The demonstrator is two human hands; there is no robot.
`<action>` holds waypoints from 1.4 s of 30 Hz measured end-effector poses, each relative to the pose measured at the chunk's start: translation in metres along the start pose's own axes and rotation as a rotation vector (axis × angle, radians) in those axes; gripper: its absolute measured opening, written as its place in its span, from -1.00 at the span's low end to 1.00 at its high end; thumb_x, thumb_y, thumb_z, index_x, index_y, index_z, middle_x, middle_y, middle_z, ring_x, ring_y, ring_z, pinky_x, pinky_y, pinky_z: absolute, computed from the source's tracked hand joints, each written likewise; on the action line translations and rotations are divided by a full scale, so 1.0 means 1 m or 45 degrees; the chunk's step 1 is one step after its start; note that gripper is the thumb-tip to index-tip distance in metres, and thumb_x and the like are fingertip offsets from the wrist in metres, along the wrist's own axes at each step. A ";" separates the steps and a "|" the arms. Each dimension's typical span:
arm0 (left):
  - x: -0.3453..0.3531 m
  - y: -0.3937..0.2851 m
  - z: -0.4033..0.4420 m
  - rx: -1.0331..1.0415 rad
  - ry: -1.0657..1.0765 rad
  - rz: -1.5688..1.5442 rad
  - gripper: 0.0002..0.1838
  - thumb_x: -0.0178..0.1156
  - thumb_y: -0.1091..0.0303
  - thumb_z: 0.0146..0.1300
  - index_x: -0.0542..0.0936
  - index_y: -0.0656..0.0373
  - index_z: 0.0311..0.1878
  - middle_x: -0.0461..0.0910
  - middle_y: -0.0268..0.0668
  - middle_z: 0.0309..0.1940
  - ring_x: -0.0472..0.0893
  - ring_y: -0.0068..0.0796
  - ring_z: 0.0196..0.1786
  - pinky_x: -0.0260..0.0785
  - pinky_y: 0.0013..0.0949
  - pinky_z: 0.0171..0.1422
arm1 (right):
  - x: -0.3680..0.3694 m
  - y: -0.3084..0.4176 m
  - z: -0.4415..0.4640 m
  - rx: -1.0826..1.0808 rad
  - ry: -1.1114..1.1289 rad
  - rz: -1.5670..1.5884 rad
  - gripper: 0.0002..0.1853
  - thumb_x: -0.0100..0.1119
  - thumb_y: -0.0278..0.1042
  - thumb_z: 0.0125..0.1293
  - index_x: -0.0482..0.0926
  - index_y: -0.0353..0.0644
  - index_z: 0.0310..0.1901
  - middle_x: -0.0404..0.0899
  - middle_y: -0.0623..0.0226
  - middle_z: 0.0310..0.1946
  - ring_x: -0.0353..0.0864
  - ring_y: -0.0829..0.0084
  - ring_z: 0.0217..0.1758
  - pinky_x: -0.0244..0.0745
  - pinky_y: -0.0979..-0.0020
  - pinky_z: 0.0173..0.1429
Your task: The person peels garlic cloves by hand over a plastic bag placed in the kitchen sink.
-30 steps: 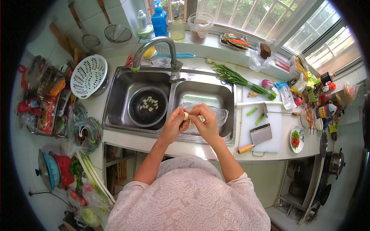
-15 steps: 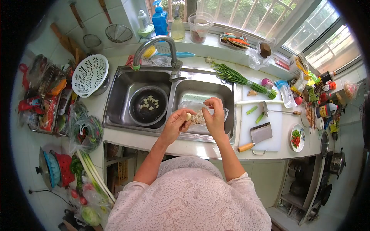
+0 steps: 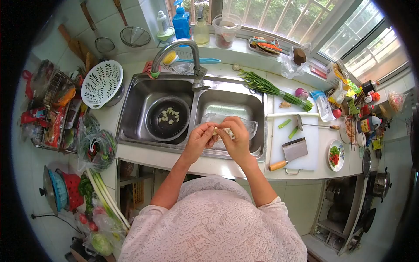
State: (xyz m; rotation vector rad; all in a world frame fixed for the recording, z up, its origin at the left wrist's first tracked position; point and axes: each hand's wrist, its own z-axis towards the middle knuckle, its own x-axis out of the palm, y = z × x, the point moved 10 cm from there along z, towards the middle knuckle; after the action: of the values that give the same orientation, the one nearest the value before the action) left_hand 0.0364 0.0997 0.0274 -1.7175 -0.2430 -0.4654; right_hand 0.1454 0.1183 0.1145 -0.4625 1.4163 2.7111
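My left hand [image 3: 200,140] pinches a pale garlic clove [image 3: 215,130] above the front rim of the sink. Fingers of my right hand [image 3: 235,136] are pressed together on the same clove, from its right side. Under my hands, a clear plastic bag [image 3: 249,127] lies in the right basin, partly covered by them. Several peeled cloves [image 3: 169,115] rest in a dark round bowl [image 3: 153,131] in the left basin.
The faucet [image 3: 196,56] arches over the left basin. On the right, a white cutting board [image 3: 309,162] bears a cleaver [image 3: 295,149] and green stem pieces; chives [image 3: 275,89] lie behind. A plate of chopped peppers [image 3: 335,156] sits farther right. A white colander [image 3: 101,84] stands left.
My right hand moved away from my left, over the bag, then came back to it and now touches the clove again. My left hand stayed nearly in place.
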 end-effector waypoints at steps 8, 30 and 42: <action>0.000 -0.006 -0.001 0.104 -0.042 0.120 -0.77 -0.05 0.31 0.47 0.50 0.22 0.01 0.43 -0.49 -0.49 0.29 -0.80 -0.54 0.09 -0.66 -0.50 | 0.001 0.007 -0.008 -0.113 -0.108 -0.158 -0.87 0.25 -0.61 0.06 0.52 -0.27 -0.34 0.49 0.19 -0.37 0.50 0.21 -0.31 0.39 0.31 -0.25; -0.002 -0.011 -0.003 0.135 -0.014 0.165 -0.76 -0.05 0.32 0.47 0.51 0.24 0.02 0.44 -0.50 -0.48 0.34 -0.78 -0.50 0.17 -0.65 -0.46 | 0.005 0.005 -0.014 -0.089 -0.157 -0.037 -0.86 0.23 -0.67 0.10 0.53 -0.30 -0.28 0.49 0.17 -0.34 0.52 0.27 -0.31 0.44 0.38 -0.25; -0.002 -0.011 0.001 0.139 -0.019 0.210 -0.75 -0.05 0.30 0.47 0.50 0.25 0.02 0.42 -0.49 -0.49 0.34 -0.77 -0.49 0.18 -0.65 -0.44 | 0.008 0.001 -0.009 -0.062 -0.129 -0.013 -0.90 0.14 -0.70 0.15 0.48 -0.33 -0.31 0.46 0.16 -0.33 0.50 0.31 -0.37 0.43 0.41 -0.33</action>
State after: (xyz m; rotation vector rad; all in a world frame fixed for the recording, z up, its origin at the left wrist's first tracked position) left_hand 0.0305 0.1034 0.0358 -1.6195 -0.1330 -0.3125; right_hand 0.1402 0.1094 0.1085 -0.3289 1.3225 2.7243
